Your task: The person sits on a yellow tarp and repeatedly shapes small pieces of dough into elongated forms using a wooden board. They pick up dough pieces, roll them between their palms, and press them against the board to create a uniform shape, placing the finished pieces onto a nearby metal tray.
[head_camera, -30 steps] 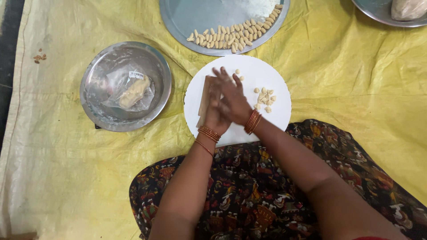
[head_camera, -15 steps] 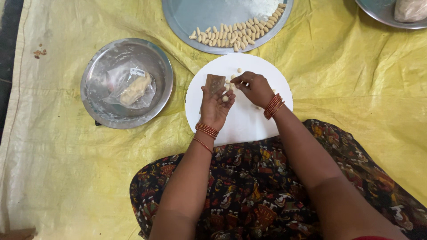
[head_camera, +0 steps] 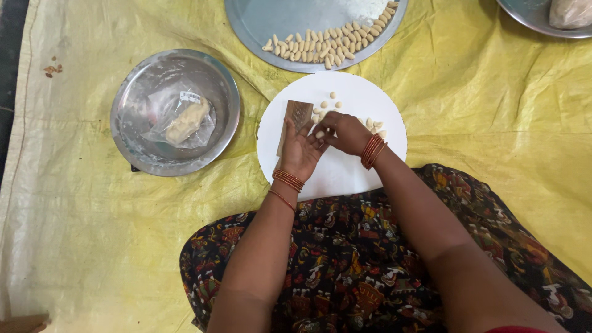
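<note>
Fingers of the right hand (head_camera: 346, 132) pinch a dough piece (head_camera: 319, 134) against the wooden board (head_camera: 295, 120) gripped by the left hand (head_camera: 301, 151)

A steel bowl (head_camera: 174, 112) sits at left on the yellow sheet (head_camera: 493, 111), a clear bag of dough (head_camera: 182, 120) lying inside it. At the top edge, a round metal tray (head_camera: 271, 24) carries rows of shaped pale pieces (head_camera: 330, 43). Another steel dish (head_camera: 542, 24) peeks in top right.
</note>
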